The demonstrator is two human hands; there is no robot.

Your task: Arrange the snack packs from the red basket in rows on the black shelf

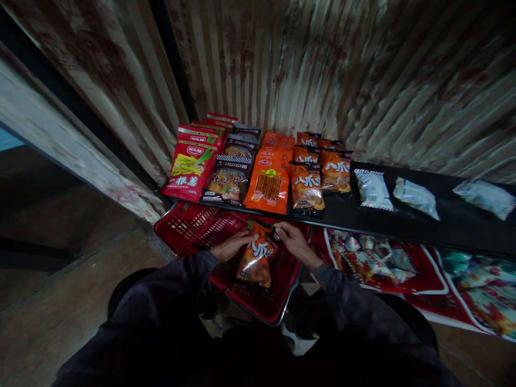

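An orange and black snack bag (255,263) with white lettering hangs upright above a red plastic basket (264,309). My left hand (236,245) grips its upper left edge, thumb laid on the front. On the other side, the fingers of my right hand (294,242) pinch the bag's top right corner. Similar orange and black bags (306,185) stand on the black shelf just beyond my hands. What lies inside the basket under the bag is mostly hidden.
Along the shelf (355,220) stand red bags (187,169), dark brown bags (226,180) and orange bags (268,185). Three whitish bags (373,189) lie to the right. Below the shelf, another red basket (427,271) holds several packets. A pleated curtain (274,64) hangs behind.
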